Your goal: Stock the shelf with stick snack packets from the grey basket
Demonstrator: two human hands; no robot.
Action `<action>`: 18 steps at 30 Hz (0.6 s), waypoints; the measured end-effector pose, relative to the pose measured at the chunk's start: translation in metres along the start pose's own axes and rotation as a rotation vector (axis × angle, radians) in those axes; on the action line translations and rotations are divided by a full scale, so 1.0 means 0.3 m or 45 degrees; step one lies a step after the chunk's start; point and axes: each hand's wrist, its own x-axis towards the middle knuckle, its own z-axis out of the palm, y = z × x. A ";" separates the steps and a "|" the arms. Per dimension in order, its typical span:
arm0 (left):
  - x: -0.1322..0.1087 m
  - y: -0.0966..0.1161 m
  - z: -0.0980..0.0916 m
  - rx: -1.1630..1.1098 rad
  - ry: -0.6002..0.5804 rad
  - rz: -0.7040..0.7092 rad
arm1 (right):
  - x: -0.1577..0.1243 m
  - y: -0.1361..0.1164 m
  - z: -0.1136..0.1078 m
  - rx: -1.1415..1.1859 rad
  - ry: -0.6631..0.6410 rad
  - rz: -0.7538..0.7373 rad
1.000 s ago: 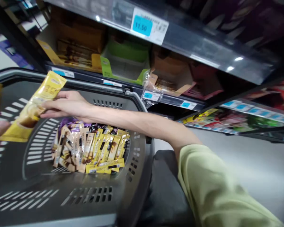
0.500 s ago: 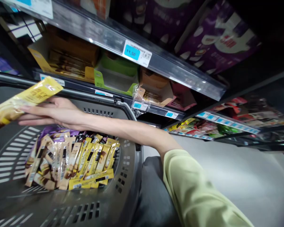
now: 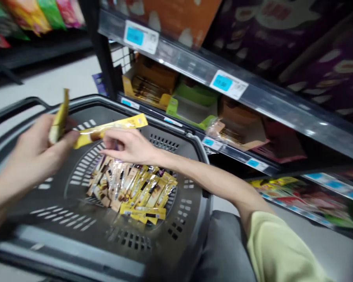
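Observation:
My left hand (image 3: 44,143) is closed around a slim yellow snack packet (image 3: 59,119), whose end stands up above the fingers. Over the basket, my right hand (image 3: 129,145) has curled fingers against another long yellow snack packet (image 3: 114,126). That packet lies slantwise, its left end close to my left thumb; the fingers partly cover it. Below both hands, the grey shopping basket (image 3: 85,213) holds a pile of stick packets, beige ones (image 3: 120,180) on the left and yellow ones (image 3: 153,192) on the right. A little purple wrapping shows behind them.
A shelf with open display boxes runs behind the basket: a yellow box (image 3: 164,101), a green box (image 3: 191,111) and a brown box (image 3: 247,117). The upper shelf edge (image 3: 185,55) juts out above them. The basket handle (image 3: 17,105) rests at left.
The view has swung left, and my left hand has come into sight with a yellow packet. My right hand has drawn back from the basket's far left, its fingers now curled.

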 end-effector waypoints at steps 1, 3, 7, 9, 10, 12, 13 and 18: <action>-0.004 -0.002 -0.006 -0.041 -0.001 -0.039 | -0.004 0.004 -0.001 -0.096 0.006 -0.061; -0.002 0.000 -0.002 -0.113 -0.011 -0.053 | -0.014 0.012 -0.001 -0.266 0.016 -0.140; 0.007 -0.002 0.018 -0.248 0.012 0.014 | -0.028 0.005 0.013 -0.611 -0.124 -0.360; 0.007 -0.007 0.020 -0.281 0.017 0.039 | -0.031 -0.006 0.024 -0.716 -0.270 -0.482; 0.006 -0.010 0.019 -0.285 0.020 0.048 | -0.031 -0.011 0.028 -0.740 -0.331 -0.528; 0.004 -0.015 0.018 -0.297 0.022 0.070 | -0.031 -0.021 0.034 -0.759 -0.391 -0.568; 0.004 -0.017 0.018 -0.309 0.021 0.082 | -0.031 -0.025 0.034 -0.754 -0.373 -0.556; 0.006 -0.018 0.020 -0.328 -0.008 0.119 | -0.021 -0.024 0.018 -0.527 -0.029 -0.169</action>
